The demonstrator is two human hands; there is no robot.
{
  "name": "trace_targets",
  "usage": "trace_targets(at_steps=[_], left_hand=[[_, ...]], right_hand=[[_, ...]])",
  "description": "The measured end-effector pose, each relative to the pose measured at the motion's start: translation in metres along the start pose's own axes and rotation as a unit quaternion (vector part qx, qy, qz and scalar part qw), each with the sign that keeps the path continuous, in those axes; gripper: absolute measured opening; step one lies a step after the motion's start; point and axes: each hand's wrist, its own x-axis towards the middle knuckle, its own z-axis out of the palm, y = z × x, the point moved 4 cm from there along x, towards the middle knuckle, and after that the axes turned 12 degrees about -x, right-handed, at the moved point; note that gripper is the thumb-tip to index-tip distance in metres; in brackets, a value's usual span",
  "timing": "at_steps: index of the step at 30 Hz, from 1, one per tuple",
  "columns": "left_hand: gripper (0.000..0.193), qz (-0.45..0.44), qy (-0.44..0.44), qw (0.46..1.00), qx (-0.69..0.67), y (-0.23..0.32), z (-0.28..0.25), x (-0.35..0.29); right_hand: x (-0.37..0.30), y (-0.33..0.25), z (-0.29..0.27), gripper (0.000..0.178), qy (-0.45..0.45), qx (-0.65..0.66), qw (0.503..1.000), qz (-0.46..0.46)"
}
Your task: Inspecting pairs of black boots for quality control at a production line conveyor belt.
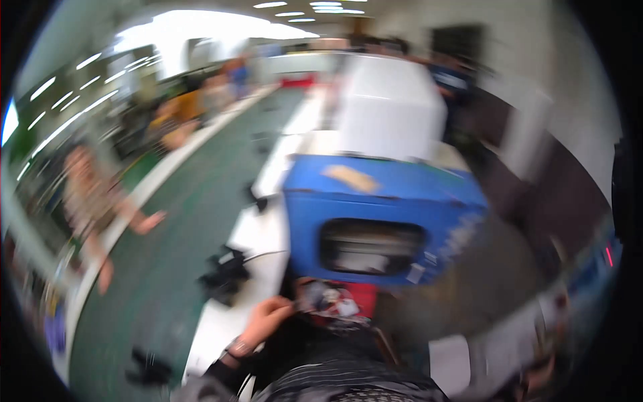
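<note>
My left hand (268,318) is over the white ledge beside the green conveyor belt, its fingers bent toward the right. Blur hides whether anything is in them. Just right of the fingertips is a red bin (362,298) with small mixed items in it, too smeared to name. Above that bin stands a blue cardboard box (375,181) with a dark-rimmed opening in its side; something pale shows inside. A dark cluster of black parts (224,275) lies beyond my left hand at the belt's edge. My right hand is not visible.
The green conveyor belt (194,221) runs away on the left, with more black parts (147,368) on it. Across it a person (94,201) reaches over the belt; others sit farther along. A large white box (388,114) stands behind the blue one. A pale panel (449,362) is at lower right.
</note>
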Motion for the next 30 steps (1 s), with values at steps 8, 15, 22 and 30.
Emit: trace_targets(at_steps=[8, 15, 22, 30], left_hand=[[0.011, -0.023, -0.029, 0.998, -0.057, 0.018, 0.009, 0.001], [0.013, -0.051, -0.027, 0.998, -0.037, 0.011, 0.005, 0.004], [0.014, -0.054, -0.023, 0.998, -0.034, 0.015, 0.011, 0.004], [0.013, -0.049, -0.048, 0.997, -0.038, 0.003, 0.005, 0.010]], right_hand=[[-0.017, 0.051, 0.031, 0.034, 0.033, 0.467, 0.780, 0.415], [-0.025, 0.050, 0.012, 0.035, 0.030, 0.470, 0.757, 0.453], [-0.020, 0.045, -0.002, 0.039, 0.020, 0.428, 0.791, 0.437], [-0.016, 0.047, -0.002, 0.042, 0.052, 0.432, 0.784, 0.442]])
